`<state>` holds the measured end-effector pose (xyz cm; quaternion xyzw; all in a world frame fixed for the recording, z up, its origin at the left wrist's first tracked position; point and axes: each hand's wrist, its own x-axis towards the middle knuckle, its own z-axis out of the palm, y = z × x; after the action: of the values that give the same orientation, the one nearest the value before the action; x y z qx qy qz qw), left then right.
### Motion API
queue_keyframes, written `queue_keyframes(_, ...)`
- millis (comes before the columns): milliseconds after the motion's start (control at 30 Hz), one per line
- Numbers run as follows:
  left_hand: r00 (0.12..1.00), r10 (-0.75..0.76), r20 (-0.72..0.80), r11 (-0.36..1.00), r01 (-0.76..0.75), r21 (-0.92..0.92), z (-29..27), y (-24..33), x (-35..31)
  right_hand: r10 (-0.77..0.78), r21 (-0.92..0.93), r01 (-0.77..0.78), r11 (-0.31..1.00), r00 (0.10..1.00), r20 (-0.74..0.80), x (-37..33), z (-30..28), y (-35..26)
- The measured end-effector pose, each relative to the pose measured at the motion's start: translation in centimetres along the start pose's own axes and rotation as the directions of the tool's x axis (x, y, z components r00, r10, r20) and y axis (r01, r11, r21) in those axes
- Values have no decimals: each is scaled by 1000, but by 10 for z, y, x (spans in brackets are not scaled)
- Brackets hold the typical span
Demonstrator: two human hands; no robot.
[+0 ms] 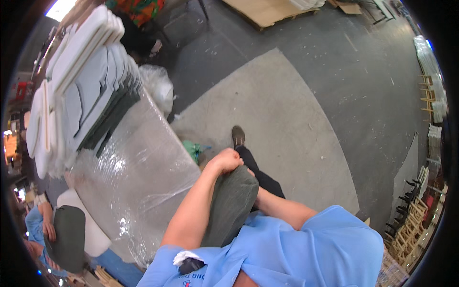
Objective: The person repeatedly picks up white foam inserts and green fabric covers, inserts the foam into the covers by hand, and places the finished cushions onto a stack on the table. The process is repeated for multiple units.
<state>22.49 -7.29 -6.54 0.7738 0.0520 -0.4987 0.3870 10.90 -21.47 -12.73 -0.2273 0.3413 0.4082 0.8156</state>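
A dark grey-green fabric cushion (230, 205) is held upright against my body, between my forearms. My left hand (226, 160) is closed at the cushion's far upper corner, with its fingers curled in. From the other side my right hand (251, 172) grips the same cushion near that corner; most of it is hidden behind the fabric. To my left is a table (148, 158) covered with clear plastic film.
Stacked white foam pads (83, 52) and grey and dark covers (107, 91) rise at the table's far left. A co-worker's hand (49, 229) holds another dark cushion (69, 234) at lower left. A clear plastic bag (158, 86) and green bag (192, 149) lie beside the table. Wooden frames (409, 222) stand right.
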Motion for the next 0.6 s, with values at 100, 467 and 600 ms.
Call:
queue_keyframes(100,998,-56,-5,996,55,-75,3,-16,8,-5,-78,-3,997,995,-101,-13,30,-15)
queue_keyframes(467,983,-45,-180,948,-15,-318,13,-68,-2,-22,-254,-101,962,898,-439,30,40,-9)
queue_keyframes(600,978,5,-208,967,-58,-248,9,-67,-9,-16,-267,-54,962,968,-252,37,16,4)
